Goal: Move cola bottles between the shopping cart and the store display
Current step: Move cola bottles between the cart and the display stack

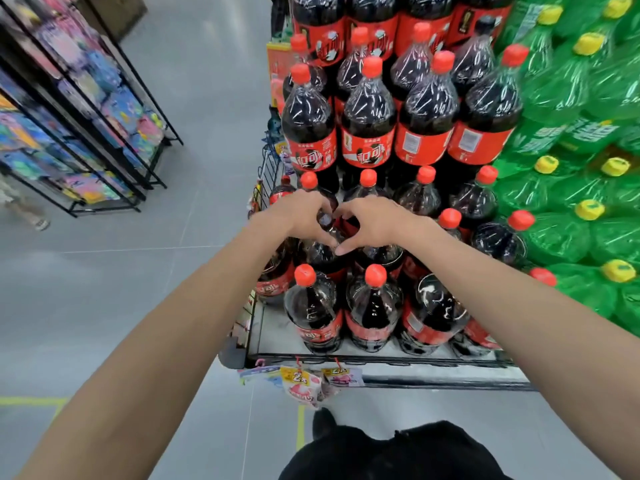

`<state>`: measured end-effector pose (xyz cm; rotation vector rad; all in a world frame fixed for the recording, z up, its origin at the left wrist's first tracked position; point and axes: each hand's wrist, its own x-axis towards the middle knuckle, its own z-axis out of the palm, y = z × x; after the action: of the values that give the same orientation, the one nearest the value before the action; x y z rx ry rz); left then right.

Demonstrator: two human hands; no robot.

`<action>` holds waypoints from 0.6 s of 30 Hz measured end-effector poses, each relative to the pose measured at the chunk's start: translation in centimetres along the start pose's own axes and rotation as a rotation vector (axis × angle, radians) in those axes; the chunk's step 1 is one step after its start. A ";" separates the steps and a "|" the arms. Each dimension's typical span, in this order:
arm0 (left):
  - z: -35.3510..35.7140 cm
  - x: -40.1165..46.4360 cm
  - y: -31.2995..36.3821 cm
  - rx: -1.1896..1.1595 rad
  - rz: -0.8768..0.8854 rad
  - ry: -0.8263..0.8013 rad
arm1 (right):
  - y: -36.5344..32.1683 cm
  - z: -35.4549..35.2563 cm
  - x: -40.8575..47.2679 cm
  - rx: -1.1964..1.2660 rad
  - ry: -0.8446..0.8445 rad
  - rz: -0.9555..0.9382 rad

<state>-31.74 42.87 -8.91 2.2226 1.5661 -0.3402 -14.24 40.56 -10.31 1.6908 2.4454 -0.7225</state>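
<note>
A grey tiled shop floor (180, 258) runs past a black wire rack of colourful packets (79, 109) on the left and a tiered store display (381, 358) of drinks on the right. Cola bottles with red caps and red labels stand upright on the display in stepped rows, caps up; green bottles with yellow caps (571, 161) fill the tiers along its right side.

Both bare arms reach forward over the display's front edge. The left hand (304, 216) and right hand (374, 220) meet around one cola bottle (325, 237) in the middle tier, near the display's left edge. That bottle leans off vertical, its long axis tipped with the neck toward the person's left and away; its cap is hidden under the hands. The fingers of each hand curl round the bottle's neck and shoulder from opposite sides, thumbs pointing down and nearly touching each other below.

Just in front of the held bottle, two upright bottles (313, 306) and (374, 306) stand at the front edge of the lowest shelf, with more to their right. Price tags (301, 382) hang from the front rail. Open floor lies left of the display and between it and the person's dark clothing (381, 452) at the bottom. No shopping cart can be made out.
</note>
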 end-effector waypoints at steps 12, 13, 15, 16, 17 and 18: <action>5.8 -5.1 -11.2 -0.638 -0.380 0.086 | -6.2 1.5 4.1 -0.406 0.132 -0.107; 6.9 -5.3 -11.3 -0.710 -0.382 0.108 | -6.3 1.5 4.3 -0.368 0.133 -0.090; 8.8 -5.1 -11.2 -0.835 -0.387 0.179 | -6.7 1.6 4.5 -0.293 0.114 -0.047; 9.5 -4.7 -10.9 -0.861 -0.391 0.240 | -6.7 1.4 4.5 -0.274 0.108 -0.027; 10.0 -4.4 -11.0 -0.846 -0.386 0.296 | -6.9 1.6 4.5 -0.258 0.102 0.001; 10.2 -4.0 -11.0 -0.813 -0.375 0.344 | -6.9 1.7 4.5 -0.251 0.102 0.030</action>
<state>-43.08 38.06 -18.34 1.3999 1.8464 0.5298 -22.56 41.83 -10.97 1.7003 2.4466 -0.3166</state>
